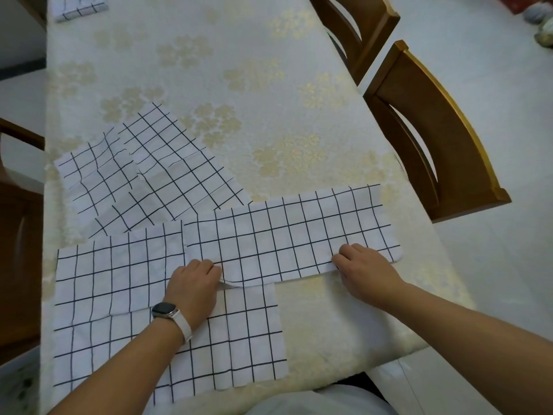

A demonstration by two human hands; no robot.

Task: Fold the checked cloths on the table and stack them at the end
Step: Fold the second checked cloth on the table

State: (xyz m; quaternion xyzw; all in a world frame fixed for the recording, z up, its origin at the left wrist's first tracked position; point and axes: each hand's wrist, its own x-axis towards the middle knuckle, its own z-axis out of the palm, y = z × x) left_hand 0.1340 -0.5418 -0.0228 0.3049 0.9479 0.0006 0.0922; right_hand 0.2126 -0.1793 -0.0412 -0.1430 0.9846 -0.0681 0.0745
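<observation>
We see the left hand (193,284) with fingers curled, pinching the near edge of a long strip (287,238) of white cloth with a black grid, folded to a narrow band. The edge lifts a little under those fingers. A watch (165,310) on a white strap sits on that wrist. The right hand (363,272) also has curled fingers and grips the same near edge, closer to the strip's right end.

The strip lies across the near half of the tabletop (245,70) and reaches almost to its right edge. Its left end overlaps a flat cloth (119,277) of the same check, spread by the near left corner under the left forearm. Beyond that, by the left edge, we find a rumpled cloth (143,172), creased and partly doubled over. A small folded stack (79,7) rests at the far left corner.

The tabletop wears a cream cover with gold flowers. A chair (434,145) stands off its right edge, a second chair (359,28) beyond it.
</observation>
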